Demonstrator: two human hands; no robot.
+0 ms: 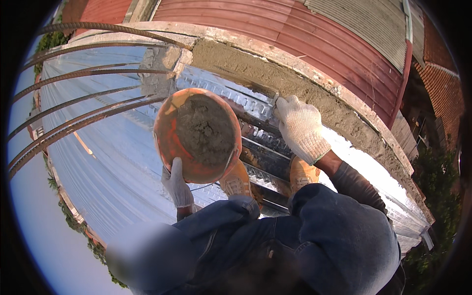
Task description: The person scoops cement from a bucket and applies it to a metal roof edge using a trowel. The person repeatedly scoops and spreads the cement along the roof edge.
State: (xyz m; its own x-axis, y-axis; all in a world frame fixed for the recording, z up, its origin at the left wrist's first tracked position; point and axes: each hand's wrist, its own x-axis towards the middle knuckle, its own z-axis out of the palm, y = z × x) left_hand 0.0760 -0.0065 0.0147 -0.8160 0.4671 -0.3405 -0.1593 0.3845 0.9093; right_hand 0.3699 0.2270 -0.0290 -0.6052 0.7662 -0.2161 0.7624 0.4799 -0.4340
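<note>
An orange bucket (199,137) holds wet grey mortar. My left hand (174,184), in a white knit glove, grips its lower left rim with the thumb over the edge. At the right, my gloved right hand (300,128) is closed beside a band of grey mortar (314,98) along the concrete ledge; a small grey piece shows at its fingertips, too hidden to name. My two yellow boots (302,174) stand on ribbed metal sheeting with dark slots, below the bucket and right hand.
Several bent rebars (88,72) reach over the left side. Silvery metal decking (88,167) spreads to the left, with sky beyond. Past the ledge (396,155) are red (334,46) and grey corrugated roofs, tiled roofing and trees.
</note>
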